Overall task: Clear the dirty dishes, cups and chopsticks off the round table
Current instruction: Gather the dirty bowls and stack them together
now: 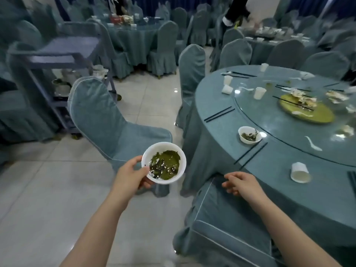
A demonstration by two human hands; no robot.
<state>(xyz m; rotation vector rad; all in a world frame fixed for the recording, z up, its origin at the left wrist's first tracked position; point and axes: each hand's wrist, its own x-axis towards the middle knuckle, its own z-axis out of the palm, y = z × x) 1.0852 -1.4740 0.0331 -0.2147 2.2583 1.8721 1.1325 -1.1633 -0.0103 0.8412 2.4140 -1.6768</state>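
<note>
We see two bare arms coming in from the bottom. No sleeves cover them (not as far down as the picture goes). The left hand (131, 175) and right hand (241, 184) wear no gloves, rings or watch. We see short, plain nails.

Small white bowl (164, 163) of glossy glazed ceramic, its inside coated with wet, shiny dark green residue. Second white ceramic bowl (249, 135), likewise glossy, on the round table (289, 189), which is draped in matt teal cloth of soft, slightly napped weave. Central turntable (279, 130) of clear glass, smooth and reflective. Thin black chopsticks (219, 114), smooth, with a dull sheen. White disposable cups (300, 172), matt, seemingly thin plastic or paper. Chair covers (107, 120) of the same matt teal fabric, edged with pale piping. Floor (48, 189) of pale polished tile, glossy.
</note>
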